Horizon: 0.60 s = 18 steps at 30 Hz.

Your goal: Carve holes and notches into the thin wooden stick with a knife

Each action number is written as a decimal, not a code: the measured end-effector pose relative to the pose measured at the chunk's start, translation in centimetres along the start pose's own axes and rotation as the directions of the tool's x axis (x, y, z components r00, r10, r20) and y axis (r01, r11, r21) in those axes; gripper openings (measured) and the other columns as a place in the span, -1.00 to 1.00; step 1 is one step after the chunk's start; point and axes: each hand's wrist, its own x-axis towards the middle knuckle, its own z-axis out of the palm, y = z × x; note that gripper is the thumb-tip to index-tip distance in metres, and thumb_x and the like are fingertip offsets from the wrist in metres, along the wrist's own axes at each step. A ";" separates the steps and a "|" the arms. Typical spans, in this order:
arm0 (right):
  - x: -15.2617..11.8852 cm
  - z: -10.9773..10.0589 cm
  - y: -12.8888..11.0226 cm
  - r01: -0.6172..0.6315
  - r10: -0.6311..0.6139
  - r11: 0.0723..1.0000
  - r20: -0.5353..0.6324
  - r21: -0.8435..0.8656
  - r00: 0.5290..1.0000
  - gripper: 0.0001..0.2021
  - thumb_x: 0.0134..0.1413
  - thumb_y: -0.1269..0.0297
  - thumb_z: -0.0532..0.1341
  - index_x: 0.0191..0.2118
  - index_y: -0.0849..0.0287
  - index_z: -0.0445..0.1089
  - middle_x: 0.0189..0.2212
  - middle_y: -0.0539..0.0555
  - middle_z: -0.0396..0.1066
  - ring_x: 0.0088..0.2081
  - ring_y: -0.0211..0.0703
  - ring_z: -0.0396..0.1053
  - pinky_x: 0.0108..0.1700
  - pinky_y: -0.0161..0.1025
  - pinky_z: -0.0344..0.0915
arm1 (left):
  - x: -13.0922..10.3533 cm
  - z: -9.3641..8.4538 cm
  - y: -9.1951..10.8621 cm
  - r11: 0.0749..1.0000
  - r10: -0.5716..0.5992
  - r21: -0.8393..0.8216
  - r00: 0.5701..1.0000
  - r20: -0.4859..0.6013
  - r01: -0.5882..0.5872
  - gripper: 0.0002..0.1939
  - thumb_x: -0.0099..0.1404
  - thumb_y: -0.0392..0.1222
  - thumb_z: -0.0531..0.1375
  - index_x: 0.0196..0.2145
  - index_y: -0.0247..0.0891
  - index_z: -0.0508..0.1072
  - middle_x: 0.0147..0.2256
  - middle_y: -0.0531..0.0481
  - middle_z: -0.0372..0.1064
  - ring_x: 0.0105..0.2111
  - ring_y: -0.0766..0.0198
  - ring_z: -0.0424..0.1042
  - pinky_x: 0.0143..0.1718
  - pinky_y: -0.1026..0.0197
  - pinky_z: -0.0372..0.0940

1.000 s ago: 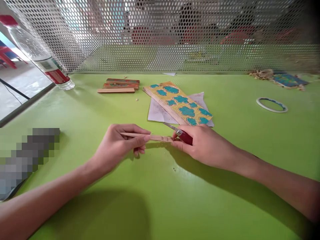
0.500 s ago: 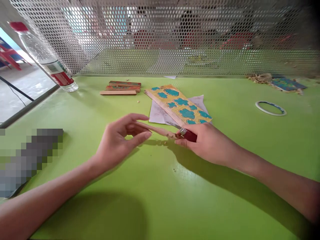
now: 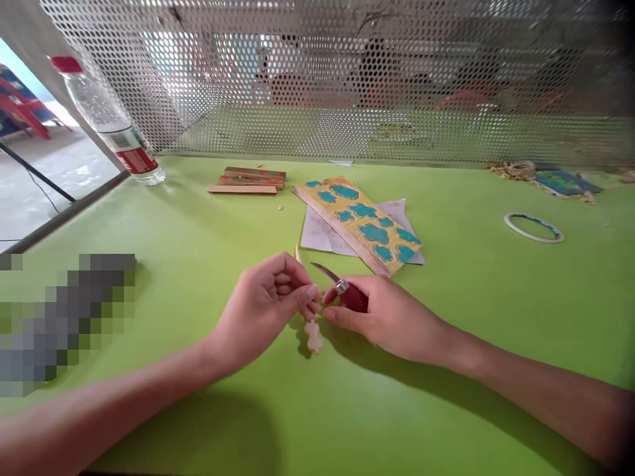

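My left hand (image 3: 270,301) pinches a slim carved wooden stick (image 3: 313,336) near its middle. Its notched, wavy end points toward me below my fingers, and the thin plain end shows above them. In my right hand (image 3: 384,314) is a carving knife (image 3: 353,296) with a dark red handle, a metal collar and a short curved blade that points up and left. The blade is apart from the stick. Just beyond my hands lies a yellow board painted with teal cloud shapes (image 3: 373,233), resting across white paper (image 3: 322,233).
Painted wooden strips (image 3: 253,180) lie at the back left near a plastic bottle (image 3: 129,142). On the right are a roll of tape (image 3: 533,228), coiled cord (image 3: 516,170) and a blue painted piece (image 3: 565,182). A perforated metal screen (image 3: 307,125) borders the far edge. A blurred dark object (image 3: 74,317) lies left.
The stick has turned from lying crosswise between my hands to pointing toward me, its notched end nearest. Both hands have come closer together, and the knife blade has come away from the stick.
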 end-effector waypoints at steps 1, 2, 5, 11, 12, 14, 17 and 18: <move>0.1 0.0 0.0 -0.023 0.023 0.999 -0.008 0.026 1.000 -0.76 0.17 0.06 0.22 -0.26 0.15 0.41 -0.59 -0.14 0.22 -0.58 -0.33 0.15 -0.55 -0.35 0.06 | -0.1 0.0 0.0 0.996 0.030 0.083 0.998 -0.048 -0.025 -0.85 0.30 -0.20 0.26 -0.31 -0.29 0.35 -0.43 0.00 0.49 -0.43 0.26 0.50 -0.37 0.22 0.43; 0.1 0.0 0.1 -0.047 0.048 0.997 -0.024 0.054 0.999 -0.76 0.19 0.06 0.19 -0.24 0.15 0.39 -0.60 -0.15 0.22 -0.60 -0.33 0.15 -0.57 -0.35 0.08 | -0.3 -0.1 0.1 0.979 0.079 0.194 0.991 -0.112 -0.056 -0.86 0.30 -0.19 0.25 -0.31 -0.28 0.37 -0.43 0.01 0.47 -0.42 0.27 0.48 -0.36 0.23 0.40; 0.3 -0.5 0.4 -0.079 0.088 0.991 -0.077 0.110 0.993 -0.77 0.22 0.06 0.16 -0.19 0.12 0.34 -0.62 -0.17 0.21 -0.65 -0.34 0.15 -0.61 -0.36 0.13 | -0.3 -0.7 0.5 0.831 0.167 0.554 0.971 -0.173 -0.044 -0.87 0.32 -0.14 0.19 -0.32 -0.24 0.38 -0.48 0.07 0.43 -0.48 0.31 0.40 -0.42 0.28 0.28; 0.2 -1.2 0.9 -0.056 0.052 0.998 -0.146 -0.018 0.988 -0.76 0.22 0.03 0.16 -0.16 0.09 0.35 -0.59 -0.16 0.24 -0.65 -0.36 0.17 -0.58 -0.36 0.14 | 0.1 -1.3 1.0 0.382 -0.179 0.917 0.983 -0.045 0.112 -0.62 0.28 0.20 0.10 -0.42 -0.19 0.29 -0.59 0.06 0.33 -0.59 0.22 0.31 -0.53 0.23 0.02; 0.2 -1.2 1.0 -0.056 0.048 0.997 -0.160 -0.047 0.986 -0.75 0.22 0.03 0.15 -0.13 0.07 0.35 -0.58 -0.16 0.25 -0.64 -0.36 0.19 -0.56 -0.36 0.15 | 0.2 -1.3 0.9 0.365 -0.200 0.924 0.979 -0.040 0.112 -0.64 0.27 0.17 0.11 -0.42 -0.19 0.30 -0.57 0.05 0.35 -0.57 0.20 0.33 -0.52 0.22 0.03; 0.2 -1.2 1.1 -0.058 0.041 0.994 -0.176 -0.095 0.984 -0.74 0.23 0.02 0.15 -0.08 0.04 0.34 -0.55 -0.15 0.27 -0.62 -0.35 0.21 -0.52 -0.34 0.17 | 0.2 -1.2 0.8 0.365 -0.215 0.924 0.976 -0.034 0.112 -0.74 0.28 0.04 0.09 -0.40 -0.19 0.33 -0.54 0.04 0.37 -0.54 0.19 0.35 -0.50 0.22 0.04; 0.1 -1.2 1.4 -0.044 0.013 0.986 -0.189 -0.160 0.982 -0.74 0.22 0.02 0.16 -0.06 0.00 0.33 -0.48 -0.12 0.34 -0.53 -0.30 0.29 -0.46 -0.32 0.21 | 0.1 -1.3 0.6 0.376 -0.190 0.922 0.982 -0.019 0.091 -0.80 0.31 -0.08 0.04 -0.37 -0.20 0.36 -0.51 0.02 0.38 -0.51 0.20 0.35 -0.47 0.21 0.05; 0.1 -1.2 1.5 -0.031 -0.005 0.984 -0.198 -0.175 0.980 -0.73 0.22 0.03 0.16 -0.04 -0.01 0.31 -0.43 -0.11 0.38 -0.47 -0.27 0.33 -0.42 -0.31 0.23 | 0.0 -1.3 0.6 0.390 -0.172 0.918 0.985 -0.005 0.073 -0.79 0.31 -0.09 0.03 -0.37 -0.21 0.37 -0.50 0.01 0.38 -0.51 0.20 0.34 -0.46 0.21 0.05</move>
